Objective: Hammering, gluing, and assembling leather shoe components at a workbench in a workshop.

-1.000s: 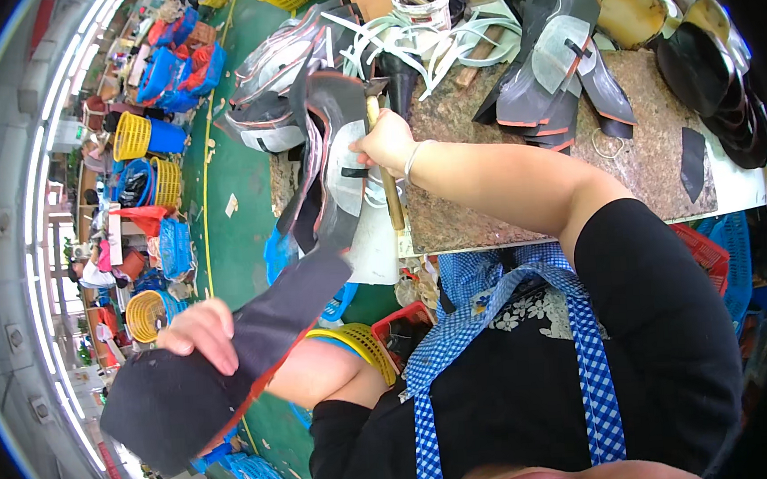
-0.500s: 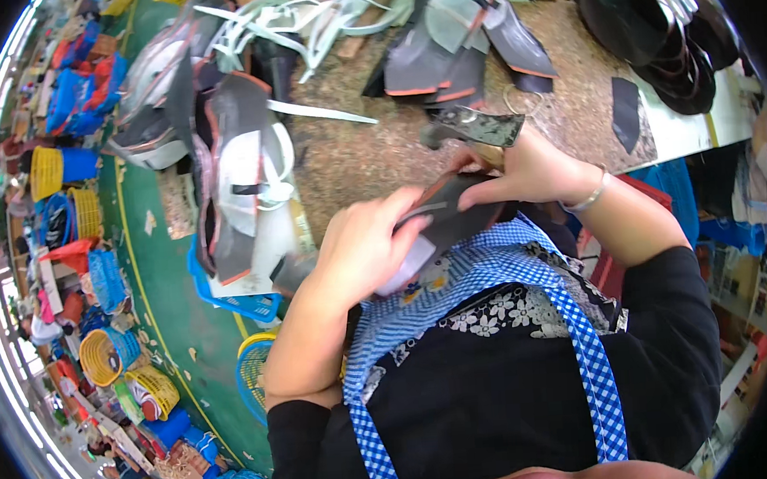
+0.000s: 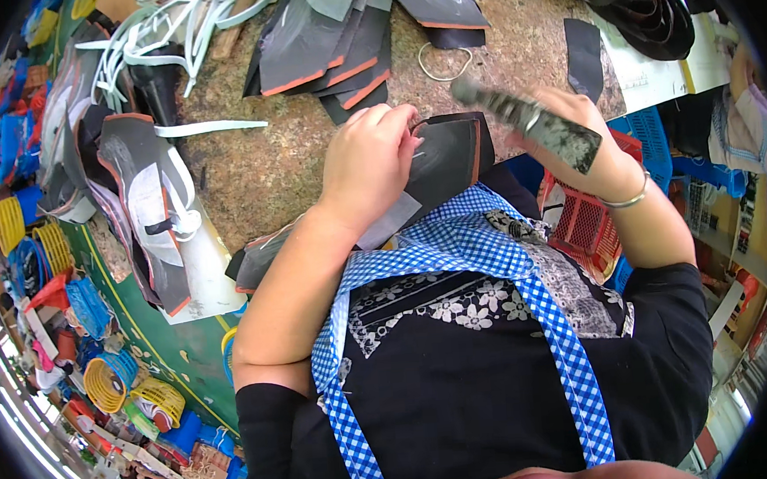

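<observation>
A dark grey shoe-upper piece (image 3: 445, 158) with an orange edge lies along the near side of the work board, partly over my apron. My left hand (image 3: 368, 157) is closed on its upper edge, thumb and fingers pinched together there. To the right, my right hand (image 3: 575, 122) is wrapped round a hammer (image 3: 570, 138), raised a little above the board. The hammer's worn metal head points toward the piece, and its handle is mostly hidden in my hand. The other end of the piece passes behind my left forearm.
Stacked grey upper pieces (image 3: 357, 61) with orange edges lie at the far side, near a thin ring-shaped band (image 3: 445, 64). Pale straps (image 3: 179, 32) and more uppers (image 3: 139, 189) are at left. A small dark piece (image 3: 584, 59) lies at right, above a red basket (image 3: 583, 227).
My right hand has let go of the upper piece and moved right with the hammer. My left hand has shifted up to the piece's edge. The whole view has also shifted.
</observation>
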Demonstrator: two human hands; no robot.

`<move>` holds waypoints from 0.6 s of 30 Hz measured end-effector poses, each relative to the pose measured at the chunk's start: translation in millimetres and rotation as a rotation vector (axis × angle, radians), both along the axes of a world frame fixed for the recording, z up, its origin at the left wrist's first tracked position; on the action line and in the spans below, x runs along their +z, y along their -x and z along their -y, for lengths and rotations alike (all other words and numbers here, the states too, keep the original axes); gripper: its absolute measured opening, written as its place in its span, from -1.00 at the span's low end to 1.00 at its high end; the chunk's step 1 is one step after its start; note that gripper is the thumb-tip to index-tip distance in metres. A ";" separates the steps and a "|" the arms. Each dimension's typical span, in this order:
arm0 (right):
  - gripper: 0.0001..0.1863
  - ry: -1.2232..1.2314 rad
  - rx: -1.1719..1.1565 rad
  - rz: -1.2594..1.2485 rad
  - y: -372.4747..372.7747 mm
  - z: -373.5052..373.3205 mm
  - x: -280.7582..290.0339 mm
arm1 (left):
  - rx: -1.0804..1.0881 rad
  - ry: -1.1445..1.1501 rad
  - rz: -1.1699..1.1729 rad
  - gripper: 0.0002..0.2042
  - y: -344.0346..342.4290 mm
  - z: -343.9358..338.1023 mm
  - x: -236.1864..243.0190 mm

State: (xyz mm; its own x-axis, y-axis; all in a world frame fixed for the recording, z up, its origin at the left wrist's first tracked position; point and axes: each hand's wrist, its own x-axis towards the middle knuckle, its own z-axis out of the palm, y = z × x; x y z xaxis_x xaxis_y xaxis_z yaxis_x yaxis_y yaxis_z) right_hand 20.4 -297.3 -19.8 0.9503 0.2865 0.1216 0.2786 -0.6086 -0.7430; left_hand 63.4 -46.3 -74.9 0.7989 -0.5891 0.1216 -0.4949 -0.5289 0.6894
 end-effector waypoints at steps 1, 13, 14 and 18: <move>-0.73 0.173 0.183 -0.048 0.7 3.5 5.6 | 0.004 -0.003 -0.009 -0.79 -1.5 -1.6 -1.5; -0.85 0.269 0.176 -0.347 3.2 -1.5 -4.1 | 0.042 -0.144 -0.107 -0.73 5.1 -6.1 9.3; -0.85 0.266 0.176 -0.345 3.7 -0.8 -7.3 | 0.043 -0.145 -0.107 -0.73 7.8 -4.4 10.4; -0.85 0.242 0.180 -0.346 2.5 -0.9 -7.1 | -0.071 -0.248 0.248 -0.85 23.6 -2.4 19.9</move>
State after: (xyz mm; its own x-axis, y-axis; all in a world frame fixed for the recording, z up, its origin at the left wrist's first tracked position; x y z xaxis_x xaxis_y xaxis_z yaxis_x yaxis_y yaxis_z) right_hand 17.9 -296.4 -26.9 0.8558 0.4318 -0.2850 0.1562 -0.7408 -0.6534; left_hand 39.7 -43.9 -55.0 0.7191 -0.6778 0.1532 -0.6727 -0.6236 0.3983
